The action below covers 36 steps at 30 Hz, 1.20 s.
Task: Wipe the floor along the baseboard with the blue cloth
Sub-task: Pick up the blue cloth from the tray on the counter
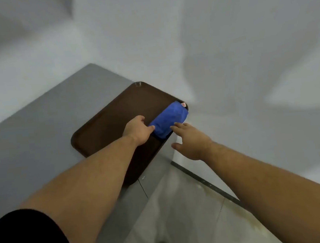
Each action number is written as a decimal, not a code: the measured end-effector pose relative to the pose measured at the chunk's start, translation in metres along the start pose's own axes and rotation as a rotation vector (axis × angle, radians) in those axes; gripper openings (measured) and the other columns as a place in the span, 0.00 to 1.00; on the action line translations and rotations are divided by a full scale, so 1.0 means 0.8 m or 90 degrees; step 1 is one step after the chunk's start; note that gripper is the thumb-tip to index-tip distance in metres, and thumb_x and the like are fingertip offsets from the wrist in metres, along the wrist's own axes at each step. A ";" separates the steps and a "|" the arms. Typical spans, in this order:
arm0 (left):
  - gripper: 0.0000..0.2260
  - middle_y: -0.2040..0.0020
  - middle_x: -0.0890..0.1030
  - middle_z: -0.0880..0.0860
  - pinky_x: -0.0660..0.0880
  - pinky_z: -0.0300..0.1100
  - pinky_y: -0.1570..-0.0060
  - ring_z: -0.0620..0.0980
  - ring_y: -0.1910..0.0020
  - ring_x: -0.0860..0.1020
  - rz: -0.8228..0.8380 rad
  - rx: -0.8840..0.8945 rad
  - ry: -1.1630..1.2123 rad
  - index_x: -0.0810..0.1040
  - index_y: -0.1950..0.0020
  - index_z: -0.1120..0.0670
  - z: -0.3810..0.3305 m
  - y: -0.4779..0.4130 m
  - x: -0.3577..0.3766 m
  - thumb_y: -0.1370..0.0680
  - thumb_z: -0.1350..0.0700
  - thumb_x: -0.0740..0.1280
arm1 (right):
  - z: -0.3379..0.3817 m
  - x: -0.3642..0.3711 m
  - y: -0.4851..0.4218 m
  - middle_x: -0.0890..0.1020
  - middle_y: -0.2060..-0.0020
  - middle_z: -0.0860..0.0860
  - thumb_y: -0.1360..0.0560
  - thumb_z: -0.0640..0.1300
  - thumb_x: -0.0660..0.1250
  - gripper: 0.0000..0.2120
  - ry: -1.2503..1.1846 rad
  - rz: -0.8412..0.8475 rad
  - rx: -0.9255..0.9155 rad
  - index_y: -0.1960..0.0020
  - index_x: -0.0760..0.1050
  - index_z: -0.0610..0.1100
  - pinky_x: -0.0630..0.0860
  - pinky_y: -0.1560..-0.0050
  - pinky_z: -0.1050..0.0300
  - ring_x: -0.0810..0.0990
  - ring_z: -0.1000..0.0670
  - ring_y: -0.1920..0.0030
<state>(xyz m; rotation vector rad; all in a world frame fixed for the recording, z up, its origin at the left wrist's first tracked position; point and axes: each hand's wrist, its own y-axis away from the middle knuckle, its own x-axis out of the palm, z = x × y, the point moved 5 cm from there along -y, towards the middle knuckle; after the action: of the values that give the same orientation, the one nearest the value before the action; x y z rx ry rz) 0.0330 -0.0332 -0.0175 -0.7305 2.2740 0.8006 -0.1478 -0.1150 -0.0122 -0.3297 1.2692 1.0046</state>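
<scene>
Cloth: blue cloth (168,120) lay bunched or rolled on the right end of a brown tray (106,125), right by the tray's rim next to the wall; small pale tag at its far end.
Handling: looked soft, light and floppy, likely to unroll and sag once lifted; not fragile, not slippery. Best taken as a bundle around the middle or near end, fingers wrapped over the folds, not by a loose corner.
Left hand: left hand (137,129) touched the cloth's near-left end, thumb against the fabric; fingers partly hidden, so contact was clear but a closed grasp could not be told.
Right hand: right hand (190,144) was spread, fingers loose, fingertips just at the cloth's near-right edge; holding nothing.
Tray: sat on a grey counter (32,141), its near corner overhanging the edge.
Floor: pale tiled floor (182,215) lay below, with a dark baseboard strip (206,184) along the white wall (246,57); yellowish stains near the strip.
Stage: pick-up only; no wiping begun, cloth not yet off the tray.
Risk: cloth opening mid-lift, or tray nudged off the counter edge.
</scene>
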 end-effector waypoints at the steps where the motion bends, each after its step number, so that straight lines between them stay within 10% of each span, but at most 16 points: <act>1: 0.31 0.27 0.76 0.54 0.72 0.51 0.30 0.55 0.29 0.75 -0.002 -0.005 0.010 0.67 0.21 0.53 0.002 -0.006 0.004 0.21 0.48 0.72 | 0.001 0.012 -0.006 0.53 0.17 0.53 0.18 0.57 0.63 0.35 0.005 0.023 0.004 0.17 0.53 0.52 0.57 0.20 0.45 0.52 0.47 0.17; 13: 0.07 0.50 0.79 0.48 0.72 0.37 0.60 0.45 0.55 0.78 -0.056 0.079 0.083 0.77 0.45 0.49 -0.012 -0.029 0.033 0.22 0.58 0.69 | -0.014 0.039 -0.021 0.51 0.16 0.54 0.18 0.50 0.63 0.34 -0.104 -0.002 -0.014 0.16 0.53 0.52 0.55 0.20 0.49 0.51 0.49 0.18; 25: 0.13 0.52 0.82 0.52 0.78 0.38 0.51 0.45 0.53 0.79 0.102 0.360 0.184 0.81 0.47 0.55 -0.154 0.071 0.079 0.26 0.65 0.62 | -0.112 -0.051 0.056 0.73 0.26 0.53 0.17 0.44 0.65 0.24 -0.360 -0.282 -0.035 0.22 0.67 0.51 0.64 0.29 0.61 0.71 0.55 0.29; 31: 0.12 0.49 0.83 0.48 0.79 0.37 0.47 0.44 0.52 0.82 0.148 0.307 0.144 0.80 0.39 0.53 -0.161 0.081 0.165 0.22 0.63 0.68 | -0.188 -0.011 0.096 0.84 0.51 0.57 0.20 0.47 0.67 0.06 -0.447 -0.195 0.018 0.44 0.77 0.53 0.79 0.48 0.56 0.82 0.55 0.50; 36: 0.20 0.45 0.82 0.56 0.83 0.51 0.46 0.54 0.46 0.84 0.227 0.033 0.288 0.75 0.34 0.58 -0.083 0.055 0.276 0.23 0.53 0.76 | -0.252 0.095 0.102 0.83 0.57 0.52 0.23 0.49 0.70 0.05 -0.578 -0.192 0.161 0.51 0.74 0.50 0.78 0.56 0.54 0.82 0.51 0.55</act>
<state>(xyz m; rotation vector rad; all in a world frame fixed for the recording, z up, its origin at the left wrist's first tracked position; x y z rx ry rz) -0.1659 -0.1140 -0.1136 -0.5261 2.8782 0.7895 -0.3417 -0.1778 -0.1192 0.1362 0.4812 0.5959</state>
